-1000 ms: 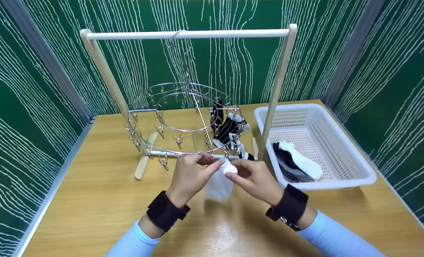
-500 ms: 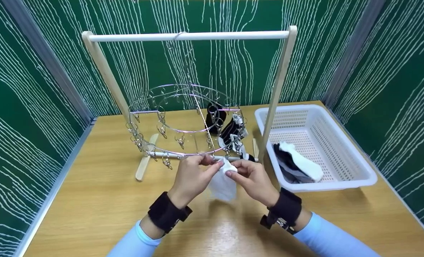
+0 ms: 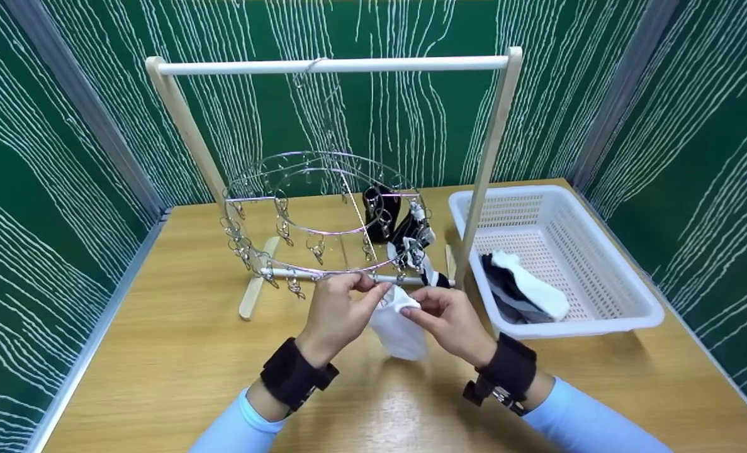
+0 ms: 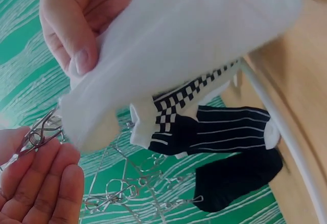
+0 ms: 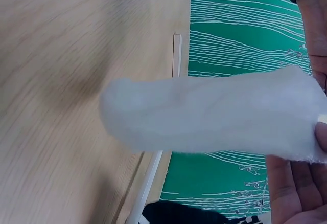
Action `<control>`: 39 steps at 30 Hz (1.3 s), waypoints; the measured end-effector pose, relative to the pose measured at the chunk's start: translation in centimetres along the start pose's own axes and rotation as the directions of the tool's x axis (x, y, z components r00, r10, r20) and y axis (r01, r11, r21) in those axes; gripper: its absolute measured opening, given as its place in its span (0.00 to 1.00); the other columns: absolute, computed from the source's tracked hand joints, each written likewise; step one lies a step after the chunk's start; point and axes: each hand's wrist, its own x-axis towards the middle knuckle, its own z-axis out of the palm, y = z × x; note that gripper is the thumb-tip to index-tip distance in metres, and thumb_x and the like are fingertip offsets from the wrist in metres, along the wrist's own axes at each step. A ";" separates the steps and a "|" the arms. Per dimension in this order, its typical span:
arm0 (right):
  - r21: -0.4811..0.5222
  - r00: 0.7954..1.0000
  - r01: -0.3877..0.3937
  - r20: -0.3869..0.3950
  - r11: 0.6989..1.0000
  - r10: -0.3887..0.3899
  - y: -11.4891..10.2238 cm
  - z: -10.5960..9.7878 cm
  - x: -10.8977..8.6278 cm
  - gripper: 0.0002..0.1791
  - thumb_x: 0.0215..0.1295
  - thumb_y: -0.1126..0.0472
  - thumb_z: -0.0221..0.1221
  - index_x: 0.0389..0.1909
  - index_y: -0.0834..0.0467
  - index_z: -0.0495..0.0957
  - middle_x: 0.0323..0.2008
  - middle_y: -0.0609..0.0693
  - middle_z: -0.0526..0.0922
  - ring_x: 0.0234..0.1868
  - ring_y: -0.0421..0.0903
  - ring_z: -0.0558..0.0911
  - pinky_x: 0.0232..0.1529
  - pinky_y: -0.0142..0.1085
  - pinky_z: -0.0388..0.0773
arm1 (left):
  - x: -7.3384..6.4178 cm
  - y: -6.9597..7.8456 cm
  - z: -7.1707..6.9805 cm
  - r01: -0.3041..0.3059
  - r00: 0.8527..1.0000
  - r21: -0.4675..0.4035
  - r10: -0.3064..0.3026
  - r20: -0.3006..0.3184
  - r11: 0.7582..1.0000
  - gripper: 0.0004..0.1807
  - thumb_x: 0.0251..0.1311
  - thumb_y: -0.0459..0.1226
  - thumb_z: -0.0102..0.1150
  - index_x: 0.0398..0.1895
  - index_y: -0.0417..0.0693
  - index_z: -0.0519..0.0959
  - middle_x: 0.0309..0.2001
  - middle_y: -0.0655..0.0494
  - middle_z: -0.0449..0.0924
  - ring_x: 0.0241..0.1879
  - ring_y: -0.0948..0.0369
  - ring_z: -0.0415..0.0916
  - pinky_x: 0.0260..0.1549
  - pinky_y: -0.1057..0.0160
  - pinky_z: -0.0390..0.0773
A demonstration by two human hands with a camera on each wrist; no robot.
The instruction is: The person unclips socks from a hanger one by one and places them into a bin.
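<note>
White sock (image 3: 401,336) hung toe-down between left hand (image 3: 342,308) and right hand (image 3: 458,321), cuff (image 3: 406,301) up at a clip (image 4: 36,138). Right pinched the cuff, likely to steady it; left pinched the clip, presumably to work it. Round hanger (image 3: 326,233) hung off the top bar (image 3: 398,63), probably for reachable clips.

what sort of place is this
Probably a staged work booth rather than a home laundry: green patterned panels close in three sides of a wooden table, and a drying rack stands on it.
</note>
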 end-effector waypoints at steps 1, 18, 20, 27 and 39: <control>-0.012 1.000 -0.002 -0.001 1.000 0.002 0.0 -0.1 -0.1 0.06 0.69 0.72 0.69 0.42 0.73 0.86 0.38 0.68 0.92 0.35 0.33 0.89 0.39 0.25 0.86 | 0.0 0.0 0.0 0.004 1.000 0.002 -0.004 -0.001 1.000 0.10 0.65 0.33 0.76 0.26 0.39 0.86 0.29 0.49 0.91 0.33 0.54 0.89 0.37 0.55 0.86; -0.197 0.996 -0.062 0.046 0.978 0.073 -3.5 -4.5 0.0 0.06 0.66 0.71 0.71 0.41 0.70 0.87 0.37 0.64 0.92 0.32 0.38 0.90 0.36 0.28 0.88 | -0.3 -0.3 -0.5 0.054 0.998 0.013 -0.053 -0.035 0.998 0.11 0.59 0.38 0.81 0.29 0.41 0.88 0.28 0.51 0.91 0.32 0.53 0.89 0.39 0.58 0.83; -0.231 0.998 -0.032 0.040 0.972 0.042 -4.0 -5.2 0.2 0.06 0.65 0.71 0.72 0.40 0.70 0.88 0.36 0.64 0.92 0.30 0.37 0.88 0.34 0.28 0.88 | -0.3 -0.3 -0.5 0.047 0.998 0.016 -0.046 -0.050 0.999 0.11 0.59 0.38 0.82 0.29 0.40 0.89 0.29 0.50 0.91 0.32 0.53 0.89 0.39 0.58 0.85; -0.272 1.000 0.025 0.008 0.962 -0.024 -5.0 -7.7 0.9 0.06 0.65 0.74 0.71 0.41 0.72 0.87 0.37 0.68 0.91 0.30 0.33 0.86 0.33 0.26 0.87 | -0.4 -0.4 -0.6 0.047 0.997 0.030 -0.045 -0.069 0.998 0.11 0.59 0.37 0.81 0.32 0.38 0.90 0.31 0.49 0.92 0.34 0.53 0.91 0.40 0.54 0.89; -0.221 0.983 0.170 -0.037 0.960 -0.182 -5.7 -12.8 2.2 0.06 0.60 0.84 0.66 0.37 0.76 0.86 0.32 0.58 0.92 0.29 0.32 0.89 0.30 0.26 0.87 | -0.4 -0.6 -0.7 0.106 0.993 0.011 -0.106 -0.061 0.994 0.11 0.60 0.38 0.81 0.33 0.38 0.90 0.32 0.49 0.92 0.34 0.51 0.90 0.41 0.53 0.89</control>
